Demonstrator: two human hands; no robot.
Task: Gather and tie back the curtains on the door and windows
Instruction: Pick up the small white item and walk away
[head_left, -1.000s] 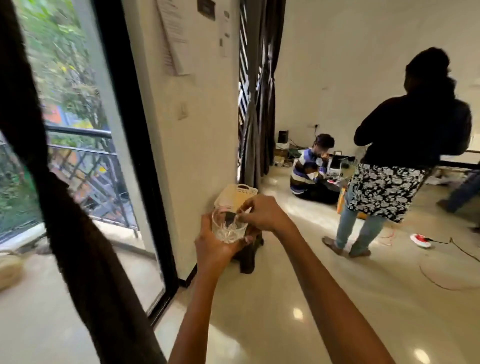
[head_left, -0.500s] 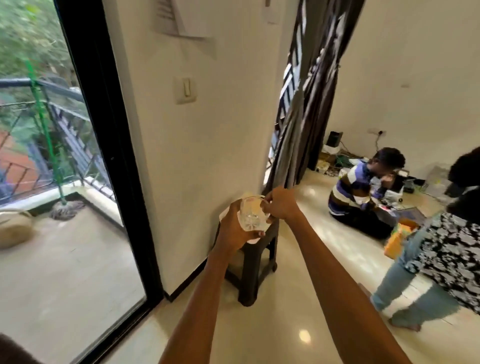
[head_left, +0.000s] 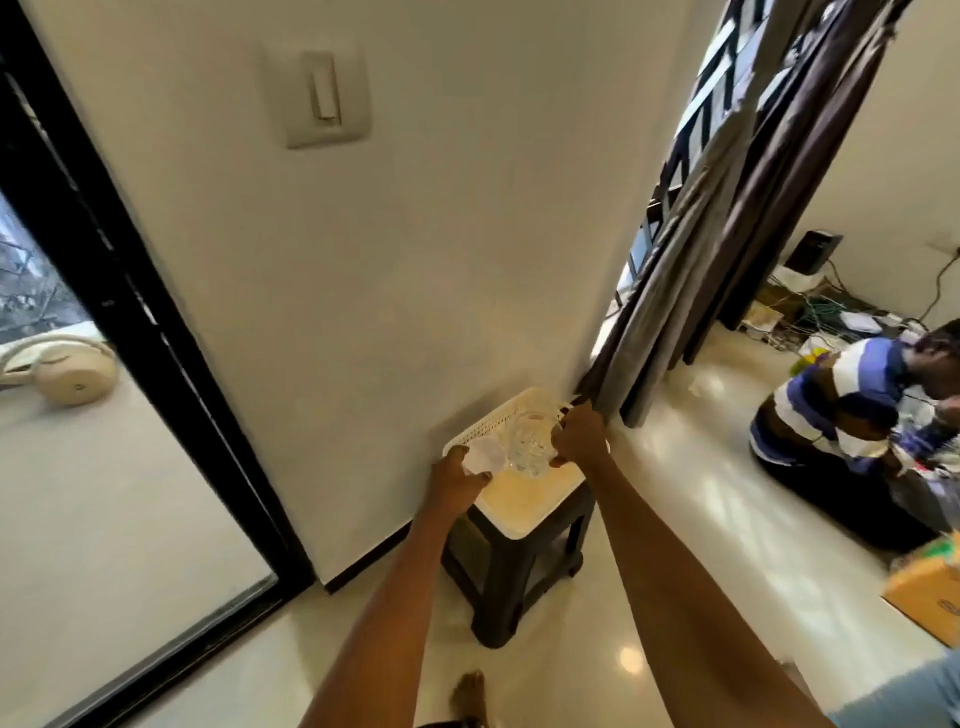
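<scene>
Both my hands hold a clear cut-glass tumbler (head_left: 525, 446) over a cream plastic basket (head_left: 524, 501) that sits on a dark stool (head_left: 511, 582). My left hand (head_left: 457, 480) grips the glass's left side together with a crumpled white piece (head_left: 483, 456). My right hand (head_left: 579, 436) pinches its right rim. Dark brown and grey curtains (head_left: 727, 223) hang gathered at the window to the right, just behind my right hand. The black-framed glass door (head_left: 98, 249) stands at the left with no curtain over it in view.
A white wall with a light switch (head_left: 322, 93) fills the middle. A person in a striped shirt (head_left: 852, 415) sits on the floor at right among cables and boxes. An orange box (head_left: 930, 592) lies at the right edge. My foot (head_left: 467, 693) is below.
The view has swung down and closer to the stool. My hands have carried the glass forward and lowered it over the basket. The dark curtain at the left and the standing person have left the frame.
</scene>
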